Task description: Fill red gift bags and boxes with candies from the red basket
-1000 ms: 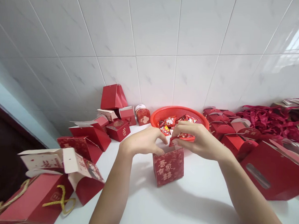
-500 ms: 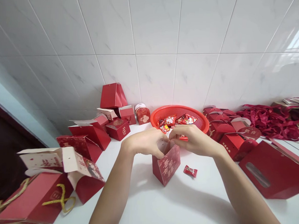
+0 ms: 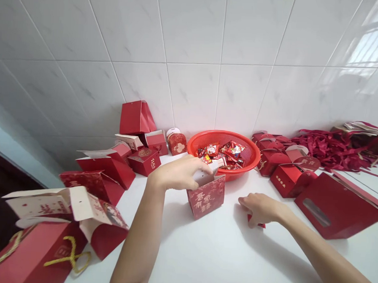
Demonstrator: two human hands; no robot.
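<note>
A small red gift box [image 3: 207, 197] with pale lettering stands upright on the white table, its top open. My left hand [image 3: 181, 172] grips the box's upper rim, thumb on the near side and fingers over the opening. To the right of the box, my right hand [image 3: 260, 207] is down at the tabletop with its fingers closed around a red wrapped candy [image 3: 261, 225], mostly hidden beneath the hand. Just behind the box sits a red plastic basket [image 3: 254, 155] holding several wrapped candies [image 3: 233, 149].
Several red gift boxes [image 3: 143, 161] crowd the left side, one with a yellow cord [image 3: 72, 253]. More folded boxes [image 3: 288, 180] stand at the right, beside a large red box [image 3: 340, 208] and a heap of dark red ribbons [image 3: 328, 149]. A tiled wall [image 3: 191, 95] rises behind.
My right hand has left the box's opening and moved right and down onto the candy on the table, closing on it. My left hand still holds the box, which has turned slightly.
</note>
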